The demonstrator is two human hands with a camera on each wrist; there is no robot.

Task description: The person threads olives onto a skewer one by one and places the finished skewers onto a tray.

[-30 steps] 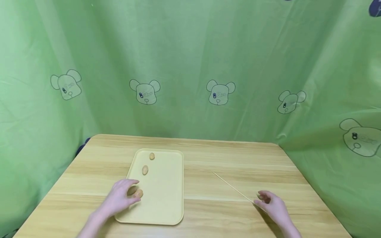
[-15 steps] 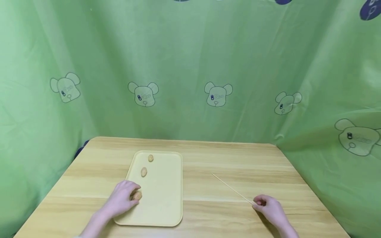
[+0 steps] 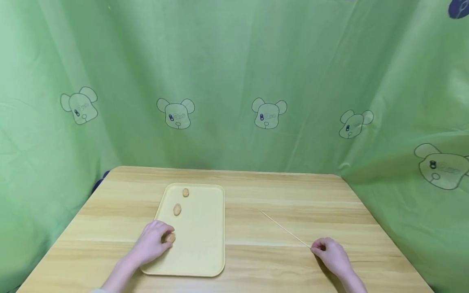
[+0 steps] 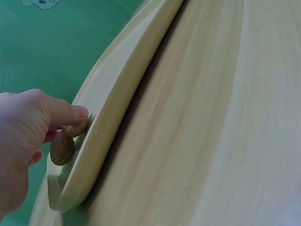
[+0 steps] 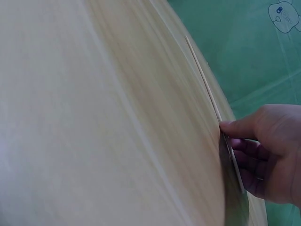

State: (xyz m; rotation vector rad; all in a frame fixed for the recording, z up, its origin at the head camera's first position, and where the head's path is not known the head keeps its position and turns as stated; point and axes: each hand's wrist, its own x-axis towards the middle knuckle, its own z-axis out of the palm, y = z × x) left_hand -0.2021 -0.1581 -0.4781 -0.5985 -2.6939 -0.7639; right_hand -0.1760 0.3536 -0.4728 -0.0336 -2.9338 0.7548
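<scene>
In the head view, two small tan oval nuts point(image 3: 177, 209) lie apart on one cream tray point(image 3: 205, 248), and the left hand point(image 3: 152, 241) curls its fingers round another nut point(image 3: 171, 238) there. Left wrist view: two rough brown nuts point(image 4: 62, 148) show at those fingers. Right wrist view: the right hand point(image 5: 268, 150) pinches one thin, straight stick point(image 5: 203, 78) over the wood-grained counter point(image 5: 94, 117).
</scene>
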